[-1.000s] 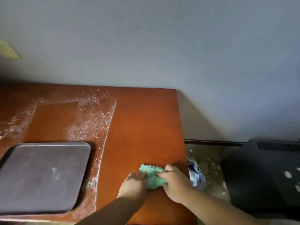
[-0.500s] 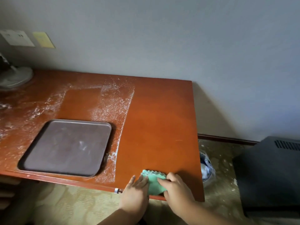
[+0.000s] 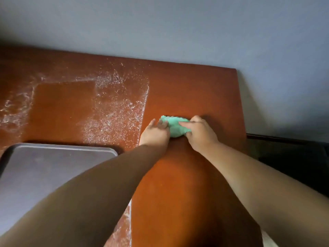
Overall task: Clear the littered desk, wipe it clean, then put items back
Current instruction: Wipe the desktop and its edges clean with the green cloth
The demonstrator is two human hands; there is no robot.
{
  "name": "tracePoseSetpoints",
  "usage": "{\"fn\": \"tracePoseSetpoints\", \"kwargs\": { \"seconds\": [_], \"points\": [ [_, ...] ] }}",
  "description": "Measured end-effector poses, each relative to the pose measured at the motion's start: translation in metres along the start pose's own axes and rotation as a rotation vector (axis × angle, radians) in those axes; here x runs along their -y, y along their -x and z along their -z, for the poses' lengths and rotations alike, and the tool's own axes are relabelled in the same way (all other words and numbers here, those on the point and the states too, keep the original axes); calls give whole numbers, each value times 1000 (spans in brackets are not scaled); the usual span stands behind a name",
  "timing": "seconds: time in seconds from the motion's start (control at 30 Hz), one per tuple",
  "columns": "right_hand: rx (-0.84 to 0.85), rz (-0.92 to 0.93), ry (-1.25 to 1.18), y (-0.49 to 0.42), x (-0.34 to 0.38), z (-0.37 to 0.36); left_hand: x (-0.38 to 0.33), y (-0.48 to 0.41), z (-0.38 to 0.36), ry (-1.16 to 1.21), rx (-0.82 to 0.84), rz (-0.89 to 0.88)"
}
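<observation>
A green cloth (image 3: 175,128) lies bunched on the reddish-brown desk (image 3: 195,90), about midway across its right part. My right hand (image 3: 199,133) grips the cloth from the right, with a finger laid over its top and the thumb under its near edge. From the left, my left hand (image 3: 155,133) presses flat against the cloth with straight fingers. White powder (image 3: 115,111) covers the desk left of the cloth, ending in a sharp line beside my left hand. The strip under and right of the cloth looks wiped.
A dark grey tray (image 3: 53,168) sits on the desk at the near left, partly hidden by my left forearm. A grey wall (image 3: 160,29) backs the desk. The desk's right edge drops to a dark box (image 3: 293,161) on the floor.
Both hands have pushed the cloth away from the desk's near edge toward the wall, to the middle of the desk. My head has moved in closer over the desk.
</observation>
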State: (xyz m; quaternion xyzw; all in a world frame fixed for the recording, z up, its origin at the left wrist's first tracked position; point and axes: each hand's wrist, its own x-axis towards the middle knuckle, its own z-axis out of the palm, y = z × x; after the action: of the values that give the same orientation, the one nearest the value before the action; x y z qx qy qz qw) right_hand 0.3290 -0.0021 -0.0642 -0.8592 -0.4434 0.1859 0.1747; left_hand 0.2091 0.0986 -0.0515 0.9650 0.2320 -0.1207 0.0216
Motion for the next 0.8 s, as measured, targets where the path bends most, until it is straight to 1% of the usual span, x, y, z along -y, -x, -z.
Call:
{"fn": "tracePoseSetpoints", "kwargs": {
  "seconds": [0.1, 0.2, 0.27, 0.37, 0.5, 0.6, 0.67, 0.8],
  "points": [
    [-81, -53, 8, -85, -8, 19, 24, -90, 22, -18, -14, 21],
    [-162, -78, 45, -149, -17, 35, 43, -167, 42, -8, 41, 18],
    [-188, -98, 46, -182, -24, 45, 49, -199, 54, 16, 53, 13],
    [-195, -97, 78, -214, -34, 55, 50, -227, 70, 55, 18, 14],
    [-207, -154, 68, -214, -32, 57, 50, -230, 69, 94, 8, 3],
    [-160, -182, 17, -189, -24, 53, 50, -212, 56, 128, 65, -16],
    [-110, -183, -6, -163, -21, 51, 44, -190, 44, 136, 120, -22],
    [9, -178, -8, -92, -8, 44, 23, -118, 37, 125, 157, -42]
  ]
}}
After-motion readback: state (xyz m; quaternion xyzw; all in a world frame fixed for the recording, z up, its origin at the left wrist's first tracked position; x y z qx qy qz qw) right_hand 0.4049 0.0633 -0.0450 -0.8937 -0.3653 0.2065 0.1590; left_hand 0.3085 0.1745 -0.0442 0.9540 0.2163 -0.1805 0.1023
